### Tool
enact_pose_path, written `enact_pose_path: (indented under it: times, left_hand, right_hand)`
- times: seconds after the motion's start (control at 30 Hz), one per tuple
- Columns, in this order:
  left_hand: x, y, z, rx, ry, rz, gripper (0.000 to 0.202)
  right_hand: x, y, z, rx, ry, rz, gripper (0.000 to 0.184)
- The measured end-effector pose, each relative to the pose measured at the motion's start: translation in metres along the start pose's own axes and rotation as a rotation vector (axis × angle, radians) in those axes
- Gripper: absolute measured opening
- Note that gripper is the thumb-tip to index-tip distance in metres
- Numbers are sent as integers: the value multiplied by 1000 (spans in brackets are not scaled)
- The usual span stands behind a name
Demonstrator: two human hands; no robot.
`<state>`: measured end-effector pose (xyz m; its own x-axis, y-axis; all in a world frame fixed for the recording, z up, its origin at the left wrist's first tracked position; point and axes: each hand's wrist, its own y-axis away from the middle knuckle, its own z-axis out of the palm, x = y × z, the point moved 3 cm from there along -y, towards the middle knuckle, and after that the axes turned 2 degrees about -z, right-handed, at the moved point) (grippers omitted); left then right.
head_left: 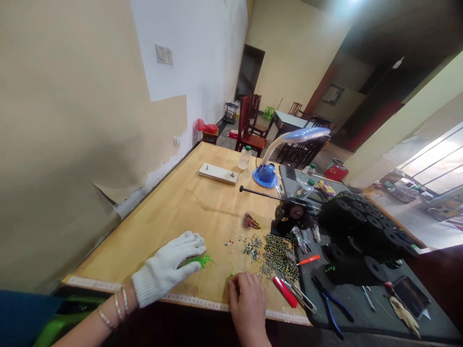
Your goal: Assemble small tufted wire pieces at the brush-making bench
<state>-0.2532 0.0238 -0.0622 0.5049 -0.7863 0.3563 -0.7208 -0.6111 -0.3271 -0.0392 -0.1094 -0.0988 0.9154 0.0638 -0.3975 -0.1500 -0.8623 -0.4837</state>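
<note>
My left hand [168, 264], in a white knitted glove, lies on the wooden table with its fingers stretched out. Between its thumb and fingers is a small heap of bright green strands [205, 261]. My right hand [248, 304] is bare and rests at the table's front edge, its fingers curled in; whatever they hold is hidden. A few green wisps [231, 273] lie just beyond it. Farther off are scattered small coloured beads [252, 248], a pile of black-and-yellow striped pieces [279, 254] and a little bundle of red-and-dark pieces [250, 221].
Right of my right hand lie a red-handled tool [285, 291], blue-handled pliers [330, 304] and an orange-handled tool [309, 260]. A black clamp device [289, 212] stands before black spools [356, 270]. Behind are a blue lamp [265, 176], a jar [245, 158] and a pale block [218, 173].
</note>
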Motion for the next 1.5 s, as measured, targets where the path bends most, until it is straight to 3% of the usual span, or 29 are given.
enact_pose_path:
  times: [0.2, 0.37, 0.57, 0.67, 0.83, 0.97, 1.03, 1.17, 1.27, 1.5]
  left_hand:
    - [-6, 3, 5, 6, 14, -8, 39]
    - [-8, 6, 8, 29, -27, 27, 44]
    - [-8, 9, 23, -23, -171, 83, 77]
    - [-2, 7, 30, -37, -175, 77, 91]
    - [25, 2, 33, -63, -187, 70, 98]
    - [41, -3, 33, 6, -207, 129, 100]
    - [41, -5, 34, 54, -211, 126, 99]
    - [33, -6, 37, 114, -183, 105, 99]
    - [32, -5, 36, 112, -171, 97, 96]
    - [36, -5, 31, 79, -144, 65, 91]
  right_hand:
    - [4, 2, -2, 36, -53, -12, 29]
    - [31, -10, -20, 167, 34, 19, 31]
    - [61, -22, -31, 178, 163, -3, 21]
    - [52, -11, -24, 205, 58, -69, 27]
    - [13, 13, 10, 142, -33, -153, 44]
    - [-7, 11, 20, 68, -100, -198, 44]
    - [2, -2, 9, 64, -127, -199, 35]
    - [55, -39, -27, 168, 64, 29, 17]
    - [86, -60, -36, 103, 257, 77, 12]
    - [89, -76, -25, -21, 392, 59, 14]
